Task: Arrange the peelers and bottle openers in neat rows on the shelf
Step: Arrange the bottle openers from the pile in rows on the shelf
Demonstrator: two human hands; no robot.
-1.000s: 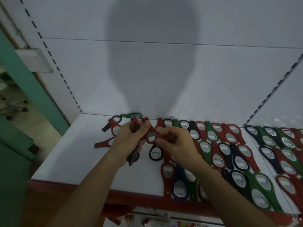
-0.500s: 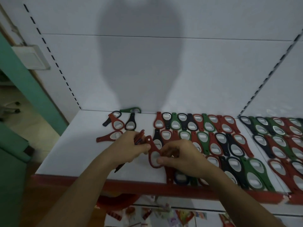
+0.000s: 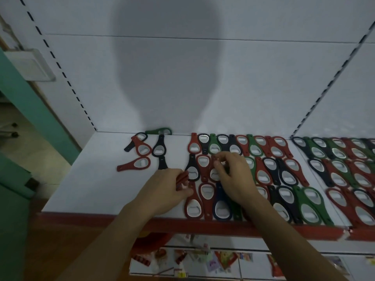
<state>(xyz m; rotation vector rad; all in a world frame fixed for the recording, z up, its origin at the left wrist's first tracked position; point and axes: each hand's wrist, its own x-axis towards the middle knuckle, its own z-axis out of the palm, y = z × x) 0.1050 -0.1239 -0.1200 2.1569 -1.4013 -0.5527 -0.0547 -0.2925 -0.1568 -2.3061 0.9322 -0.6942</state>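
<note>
Pinched by the right hand (image 3: 233, 179), a red bottle opener (image 3: 214, 173) sits mid-row behind the shelf lip (image 3: 101, 217), long axis front-to-back, handle pointing away from it; the left hand (image 3: 162, 191) grips spare openers (image 3: 181, 176).

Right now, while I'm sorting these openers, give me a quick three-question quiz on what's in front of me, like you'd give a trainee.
1. True or false: the left hand grips a bunch of red openers.
2. Multiple choice: where on the shelf do the loose openers lie, relative to the neat rows?
A. To their left
B. To their right
C. On top of them
3. Short answer: what colour is the opener that the right hand pinches?

Key: 1 true; 2 A; 3 red.
</note>
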